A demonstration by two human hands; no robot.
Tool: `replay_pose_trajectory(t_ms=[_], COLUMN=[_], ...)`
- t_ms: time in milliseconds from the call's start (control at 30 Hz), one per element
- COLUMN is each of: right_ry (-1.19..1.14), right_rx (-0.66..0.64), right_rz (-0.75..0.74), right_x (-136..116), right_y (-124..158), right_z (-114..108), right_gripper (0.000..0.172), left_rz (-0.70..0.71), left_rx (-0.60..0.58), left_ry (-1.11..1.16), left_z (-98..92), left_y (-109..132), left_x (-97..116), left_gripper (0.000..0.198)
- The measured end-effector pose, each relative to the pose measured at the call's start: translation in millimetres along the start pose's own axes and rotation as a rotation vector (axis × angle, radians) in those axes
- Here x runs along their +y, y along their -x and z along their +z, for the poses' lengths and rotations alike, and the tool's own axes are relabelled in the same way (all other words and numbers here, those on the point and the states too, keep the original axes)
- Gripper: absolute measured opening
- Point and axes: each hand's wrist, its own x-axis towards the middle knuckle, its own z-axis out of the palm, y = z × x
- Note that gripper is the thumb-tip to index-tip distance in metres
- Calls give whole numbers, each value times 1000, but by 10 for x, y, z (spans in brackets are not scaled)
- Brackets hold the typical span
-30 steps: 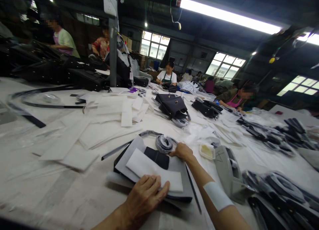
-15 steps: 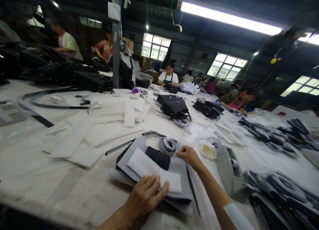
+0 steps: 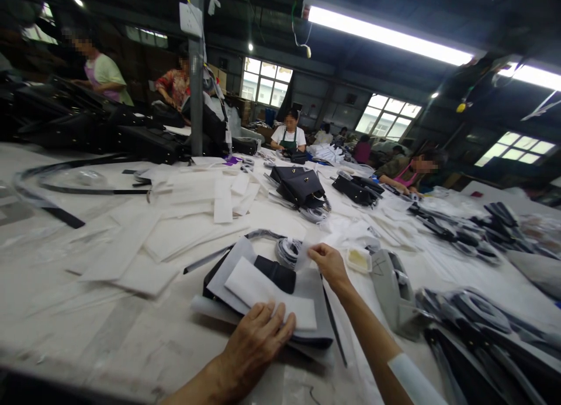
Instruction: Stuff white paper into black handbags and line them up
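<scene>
Okay, left hand (image 3: 258,341) lies flat, palm down, fingers spread and loose, on the near edge of the white foam sheet (image 3: 268,291); nothing grasped, just pressing. That sheet sits on top of a grey panel (image 3: 312,317), the stack near the front of the table (image 3: 109,341), right in front of the person. Right hand (image 3: 329,263) is at the far corner of the stack, thumb and fingers pinched on a pale corner of the grey panel, which looks slightly raised there. White patch (image 3: 412,378) wraps the right forearm.

Black folded piece (image 3: 277,274) lies between white sheet and right hand, touching both layers. Coil of strap (image 3: 287,250) sits just behind it, beside the right hand. Thin dark strip (image 3: 333,329) runs along the panel's right edge. Small tray with yellowish stuff (image 3: 358,259) is just right of the right hand, grey tape dispenser (image 3: 392,291) next to that. Bundles of black straps (image 3: 482,329) are piled at far right.

Further back: loose white sheets (image 3: 175,235) are scattered left of centre, black handbag (image 3: 300,186) is mid-table. Co-workers sit at the far side, one in a green apron (image 3: 287,137), another at right (image 3: 409,168) leaning over the table; their hands are well apart from the stack
</scene>
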Motion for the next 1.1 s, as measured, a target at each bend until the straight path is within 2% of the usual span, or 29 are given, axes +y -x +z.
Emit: replay_pose_trajectory(t_ms=[67, 167, 233, 300, 367, 500, 633, 767, 867, 967, 1100], right_ry=[12, 68, 210, 409, 579, 687, 612, 462, 287, 78, -112], right_rx=[-37, -113, -175, -251, -317, -349, -276, -97, 4, 30, 3], right_rz=[-42, -143, -271, -359, -316, -173, -86, 32, 61, 54, 15], right_x=[-87, -139, -110, -68, -51, -98, -83, 37, 89, 54, -58], right_y=[129, 487, 715, 838, 821, 512, 191, -59, -158, -82, 287], right_z=[50, 58, 19, -17, -6, 160, 247, 75, -78, -145, -166], right_gripper=[20, 14, 11, 19, 27, 18, 11, 12, 15, 30, 41], left_rz=[5, 14, 20, 22, 14, -12, -17, -23, -33, -36, -45], left_rx=[25, 53, 66, 69, 32, -5, 44, 56, 65, 56, 52], left_ry=[4, 30, 45, 54, 63, 74, 82, 94, 103, 110, 119], left_z=[25, 78, 113, 135, 137, 112, 121, 138, 133, 123, 101], left_y=[-4, -10, -7, 3, 13, 24, 42, 51, 44, 38, 35], left_x=[1, 6, 13, 23, 30, 32, 42, 55, 54, 48, 44], left_gripper=[31, 29, 28, 26, 24, 27, 27, 23, 24, 26, 28])
